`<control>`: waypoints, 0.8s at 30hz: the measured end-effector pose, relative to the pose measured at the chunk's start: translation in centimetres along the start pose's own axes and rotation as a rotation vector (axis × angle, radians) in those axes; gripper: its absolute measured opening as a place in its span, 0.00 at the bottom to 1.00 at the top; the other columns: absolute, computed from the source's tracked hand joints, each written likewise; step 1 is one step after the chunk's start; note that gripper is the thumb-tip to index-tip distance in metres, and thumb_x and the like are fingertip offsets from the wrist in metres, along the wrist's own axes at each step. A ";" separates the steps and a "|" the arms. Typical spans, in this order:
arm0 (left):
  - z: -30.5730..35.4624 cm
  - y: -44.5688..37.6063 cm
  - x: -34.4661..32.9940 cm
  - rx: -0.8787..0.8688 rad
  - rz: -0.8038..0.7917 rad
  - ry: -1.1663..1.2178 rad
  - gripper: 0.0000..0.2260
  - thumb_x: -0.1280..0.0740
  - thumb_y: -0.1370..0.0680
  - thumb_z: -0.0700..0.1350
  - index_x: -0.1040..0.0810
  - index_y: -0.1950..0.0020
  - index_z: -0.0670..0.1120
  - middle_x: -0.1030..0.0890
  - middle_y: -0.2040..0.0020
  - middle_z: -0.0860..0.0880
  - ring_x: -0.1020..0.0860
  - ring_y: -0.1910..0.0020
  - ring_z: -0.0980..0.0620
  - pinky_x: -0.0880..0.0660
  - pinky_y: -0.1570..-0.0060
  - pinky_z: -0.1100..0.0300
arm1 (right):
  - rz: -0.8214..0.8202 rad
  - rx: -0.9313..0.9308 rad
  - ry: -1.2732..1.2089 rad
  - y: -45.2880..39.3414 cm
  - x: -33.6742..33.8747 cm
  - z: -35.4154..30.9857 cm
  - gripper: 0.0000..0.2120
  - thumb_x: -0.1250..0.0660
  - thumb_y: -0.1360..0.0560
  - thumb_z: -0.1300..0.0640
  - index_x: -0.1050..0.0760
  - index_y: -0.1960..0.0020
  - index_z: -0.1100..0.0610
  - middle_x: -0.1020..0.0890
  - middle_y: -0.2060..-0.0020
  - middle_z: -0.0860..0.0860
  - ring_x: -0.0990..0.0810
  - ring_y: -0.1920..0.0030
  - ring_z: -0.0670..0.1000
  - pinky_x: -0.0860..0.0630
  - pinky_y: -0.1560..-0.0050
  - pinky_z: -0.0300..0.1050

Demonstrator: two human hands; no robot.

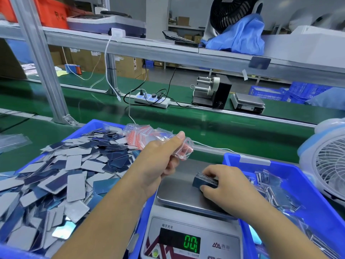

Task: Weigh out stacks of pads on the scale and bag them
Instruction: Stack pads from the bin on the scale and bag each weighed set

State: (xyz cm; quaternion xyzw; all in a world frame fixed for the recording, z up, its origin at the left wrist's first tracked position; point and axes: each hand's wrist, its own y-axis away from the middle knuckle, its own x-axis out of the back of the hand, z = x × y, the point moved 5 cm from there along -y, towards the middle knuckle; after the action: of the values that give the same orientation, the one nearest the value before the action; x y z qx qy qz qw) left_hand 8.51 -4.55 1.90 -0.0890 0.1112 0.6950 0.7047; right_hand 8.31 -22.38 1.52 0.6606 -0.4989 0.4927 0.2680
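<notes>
Lower centre of frame: scale [188, 195] with steel pan, green readout at bottom showing what looks like "001", partly blurred. Right hand [222, 186] on the pan, grip closed around a small stack [205, 181] of dark pads, thumb below, fingers over the top. Stack appears to sit on or just above the pan; cannot tell which.

Left hand [160, 156] raised at centre frame, grip pinching a clear bag [183, 148] with a red strip. Bag looks crumpled, mouth not visibly open.

Left bin [97, 123], left half of frame, heaped with loose grey and blue pads; more bags [141, 134] piled at its far edge. Right bin [308, 184] holds filled bags.

Risks, as I judge them:
- Hand weight on the stack would falsify the reading; low number suggests load is not settled on the pan.
- Stack edges look uneven; lifting one-handed could fan or shed pads onto the pan or between the bins.
- Crumpled bag mouth may catch the stack's corners at insertion, spilling the count.
- Left forearm crosses over the loose pads; a drag could knock some out.
</notes>
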 end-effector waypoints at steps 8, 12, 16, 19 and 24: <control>-0.1 -0.1 0.2 -0.036 0.074 -0.128 0.21 0.30 0.32 0.65 0.14 0.62 0.47 0.31 0.66 0.45 0.39 0.72 0.53 0.45 0.72 0.62 | 0.172 0.036 -0.622 0.6 1.5 -1.1 0.07 0.27 0.32 0.53 0.19 0.55 0.44 0.16 0.62 0.43 0.20 0.62 0.42 0.26 0.61 0.31; 0.0 -0.1 0.3 -0.046 0.119 -0.234 0.35 0.31 0.34 0.68 0.19 0.52 0.35 0.31 0.71 0.48 0.37 0.74 0.52 0.38 0.74 0.65 | 0.272 0.035 -0.992 1.2 2.0 -2.2 0.11 0.27 0.33 0.54 0.18 0.51 0.45 0.15 0.60 0.49 0.20 0.65 0.47 0.24 0.62 0.39; 0.3 0.4 -0.5 -0.098 0.060 -0.351 0.40 0.33 0.34 0.72 0.25 0.56 0.31 0.35 0.67 0.44 0.42 0.66 0.39 0.41 0.63 0.52 | 0.300 0.017 -1.011 1.4 2.1 -2.4 0.11 0.26 0.32 0.57 0.18 0.52 0.47 0.15 0.60 0.49 0.20 0.66 0.48 0.24 0.63 0.40; 0.4 0.7 -0.7 -0.112 0.045 -0.361 0.38 0.33 0.34 0.72 0.29 0.61 0.33 0.38 0.69 0.45 0.43 0.65 0.39 0.44 0.63 0.52 | 0.309 -0.004 -0.947 1.4 2.0 -2.1 0.11 0.24 0.29 0.62 0.18 0.52 0.48 0.15 0.60 0.48 0.19 0.66 0.48 0.24 0.64 0.39; 0.3 0.7 -0.9 -0.106 0.002 -0.333 0.34 0.31 0.35 0.71 0.27 0.64 0.37 0.36 0.72 0.48 0.41 0.70 0.48 0.42 0.66 0.54 | 0.334 -0.004 -0.922 1.5 2.1 -2.0 0.10 0.26 0.31 0.57 0.19 0.54 0.44 0.16 0.62 0.44 0.22 0.70 0.44 0.28 0.68 0.32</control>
State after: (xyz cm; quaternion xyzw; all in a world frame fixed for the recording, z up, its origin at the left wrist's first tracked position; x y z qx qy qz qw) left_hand 7.85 -5.28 2.44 -0.0094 -0.0437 0.7058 0.7070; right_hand 6.18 -22.03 3.96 0.7203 -0.6658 0.1842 -0.0621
